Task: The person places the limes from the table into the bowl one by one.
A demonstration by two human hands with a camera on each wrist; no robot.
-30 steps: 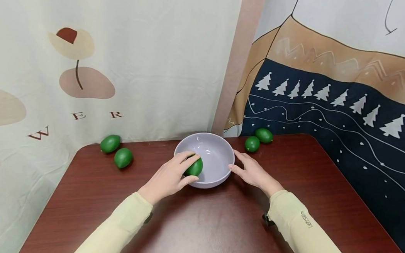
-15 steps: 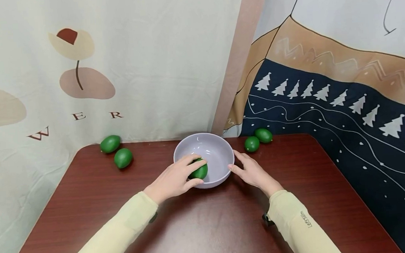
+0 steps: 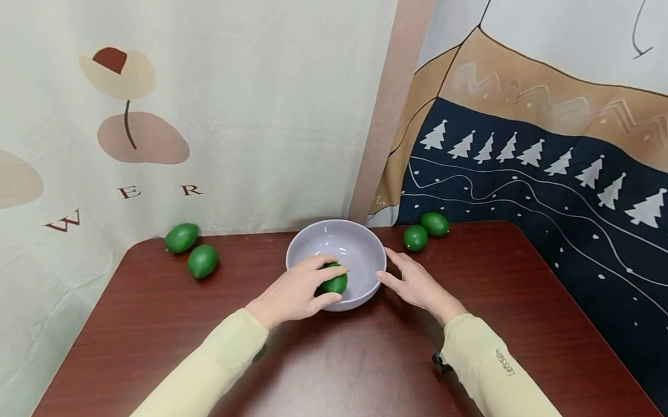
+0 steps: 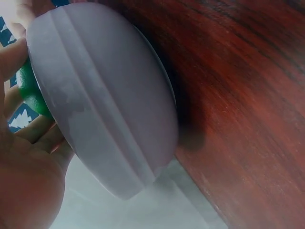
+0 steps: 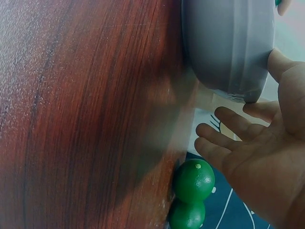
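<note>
In the head view, my left hand [image 3: 295,290] grips a green lime [image 3: 335,283] from above, low in the lilac bowl [image 3: 362,245] at its left front. Fingers lie over the top of the fruit and the thumb along its near side. The left wrist view has the bowl's outer wall [image 4: 109,100] covering most of that lime [image 4: 32,90]. At the bowl's right side rests my right hand [image 3: 419,283]. Its thumb and index finger touch the bowl [image 5: 228,43] near the rim, while the other fingers spread loosely beside it.
Two more limes, one farther back [image 3: 181,237] and one nearer [image 3: 202,261], lie at the table's back left. Another pair, a front lime [image 3: 415,237] and a rear lime [image 3: 435,223], sits right of the bowl. Printed curtains [image 3: 259,111] hang behind the brown table [image 3: 344,374].
My left hand has carried the lime a little rightward and down into the bowl. The right hand stays at the bowl's side, and the other limes have not moved.
</note>
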